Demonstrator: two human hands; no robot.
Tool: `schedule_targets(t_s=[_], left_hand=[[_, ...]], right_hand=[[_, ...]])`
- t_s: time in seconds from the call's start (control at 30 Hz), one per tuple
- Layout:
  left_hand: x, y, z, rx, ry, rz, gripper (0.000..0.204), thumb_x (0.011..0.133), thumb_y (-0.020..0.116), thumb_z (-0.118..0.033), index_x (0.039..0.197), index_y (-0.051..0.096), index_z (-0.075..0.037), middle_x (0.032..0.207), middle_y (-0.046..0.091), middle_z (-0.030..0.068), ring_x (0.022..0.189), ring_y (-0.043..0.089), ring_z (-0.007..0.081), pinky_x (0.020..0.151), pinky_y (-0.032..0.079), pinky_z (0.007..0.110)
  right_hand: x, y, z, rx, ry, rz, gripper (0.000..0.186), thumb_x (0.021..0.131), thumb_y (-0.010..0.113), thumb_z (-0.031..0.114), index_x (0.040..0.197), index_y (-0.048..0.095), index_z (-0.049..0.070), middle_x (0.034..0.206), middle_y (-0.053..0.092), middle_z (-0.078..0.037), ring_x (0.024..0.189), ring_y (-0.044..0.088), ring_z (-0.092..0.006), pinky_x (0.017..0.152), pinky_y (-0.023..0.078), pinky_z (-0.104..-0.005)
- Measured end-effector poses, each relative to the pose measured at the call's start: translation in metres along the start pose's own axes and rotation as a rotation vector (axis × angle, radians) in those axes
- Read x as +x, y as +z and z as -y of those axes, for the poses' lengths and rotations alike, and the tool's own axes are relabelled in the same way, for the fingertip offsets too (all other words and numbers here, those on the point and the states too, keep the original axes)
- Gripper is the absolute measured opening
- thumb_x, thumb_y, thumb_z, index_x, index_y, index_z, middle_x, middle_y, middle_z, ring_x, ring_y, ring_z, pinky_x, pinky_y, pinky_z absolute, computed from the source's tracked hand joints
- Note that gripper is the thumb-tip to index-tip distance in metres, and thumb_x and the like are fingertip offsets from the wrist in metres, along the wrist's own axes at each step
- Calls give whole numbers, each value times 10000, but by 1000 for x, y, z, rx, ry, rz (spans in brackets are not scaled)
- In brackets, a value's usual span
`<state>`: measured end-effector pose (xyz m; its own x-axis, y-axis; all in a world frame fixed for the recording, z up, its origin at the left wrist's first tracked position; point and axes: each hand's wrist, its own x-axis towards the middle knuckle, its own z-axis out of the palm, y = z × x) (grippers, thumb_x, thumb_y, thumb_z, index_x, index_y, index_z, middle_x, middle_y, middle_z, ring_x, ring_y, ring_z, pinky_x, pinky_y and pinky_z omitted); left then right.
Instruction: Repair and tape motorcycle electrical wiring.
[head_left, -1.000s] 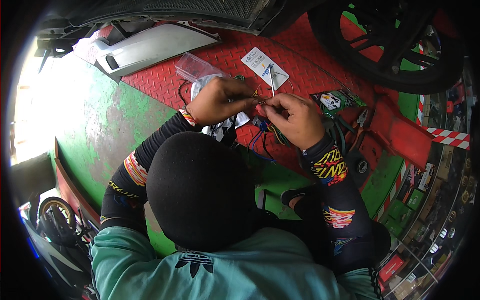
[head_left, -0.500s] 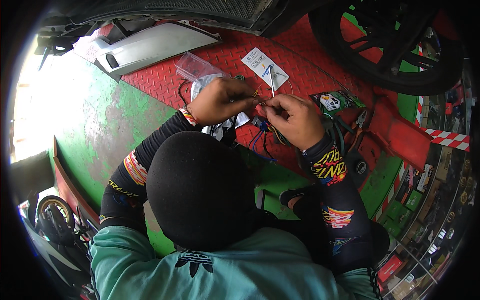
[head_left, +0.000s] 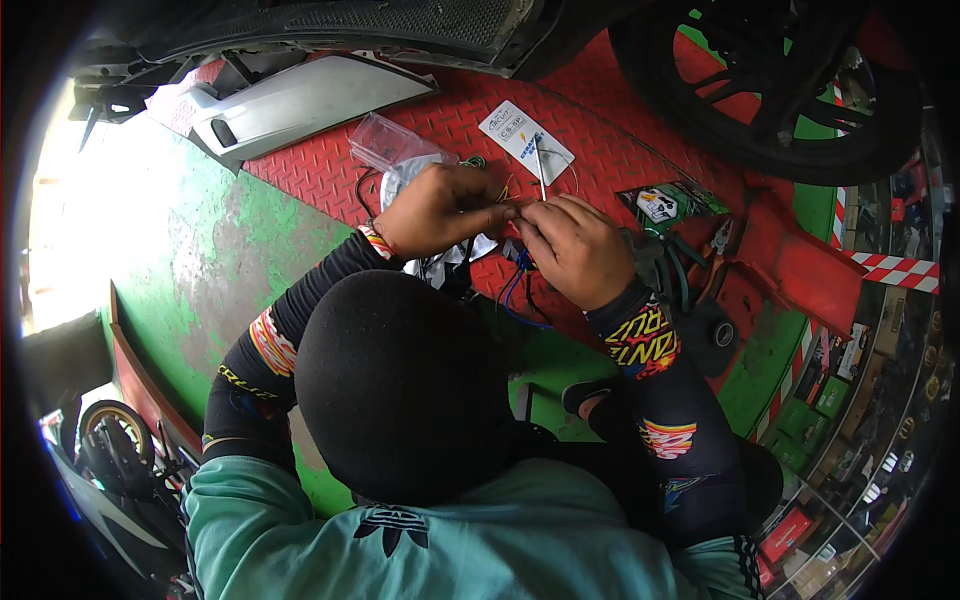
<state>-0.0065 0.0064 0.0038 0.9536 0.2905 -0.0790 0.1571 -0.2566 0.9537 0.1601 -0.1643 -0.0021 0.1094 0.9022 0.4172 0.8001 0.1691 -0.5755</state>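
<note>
My left hand (head_left: pixel 445 210) pinches thin wires (head_left: pixel 506 193) between thumb and fingers. My right hand (head_left: pixel 575 250) meets it there, fingertips closed on the same small join, mostly hidden. A thin white rod (head_left: pixel 541 177) extends behind my fingers over a white printed card (head_left: pixel 505 125). Below the hands hang a blue connector (head_left: pixel 522 258) and blue and dark wires. A crumpled silver bag (head_left: pixel 410 175) lies under my left hand, beside a clear plastic case (head_left: pixel 385 140). A green printed packet (head_left: pixel 675 200) is right of my right hand.
The red tread-plate platform (head_left: pixel 300 180) holds a silver body panel (head_left: pixel 310 95), pliers (head_left: pixel 718 240) and a red plastic part (head_left: pixel 800 270). A motorcycle wheel (head_left: pixel 760 120) stands at top right, shelves of boxes (head_left: pixel 820 420) at right, another motorcycle (head_left: pixel 120 470) at lower left.
My right hand has shifted slightly left and its fingers have curled further over the join, covering more of the small red piece seen earlier.
</note>
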Motion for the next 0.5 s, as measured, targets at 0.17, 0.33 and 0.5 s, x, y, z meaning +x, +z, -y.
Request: schedule_targets(t_s=[0.17,0.33,0.5], left_hand=[[1,-3,4,142,12,15,194,934,770,-112,1047,726,40,900,756,93,812,721,131,717,573,295],[0,3,3,8,12,-35,197,903,810,-155,940,711,11,755,686,41,699,631,79,615,504,277],[-4,2,0,-170,-107,-6,182,964,743,-120,1029,718,48,890,743,74,827,691,108,730,545,274]], right_hand=[[0,1,3,-98,-78,-2,164,890,694,72,1028,644,0,936,675,-138,898,680,-321,802,567,-420],[-3,5,1,-95,-90,-40,137,892,684,64,1001,621,12,894,648,-131,887,679,-325,773,573,-423],[-8,8,2,-70,-55,-52,114,914,683,91,986,623,26,898,661,-128,886,686,-318,746,575,-427]])
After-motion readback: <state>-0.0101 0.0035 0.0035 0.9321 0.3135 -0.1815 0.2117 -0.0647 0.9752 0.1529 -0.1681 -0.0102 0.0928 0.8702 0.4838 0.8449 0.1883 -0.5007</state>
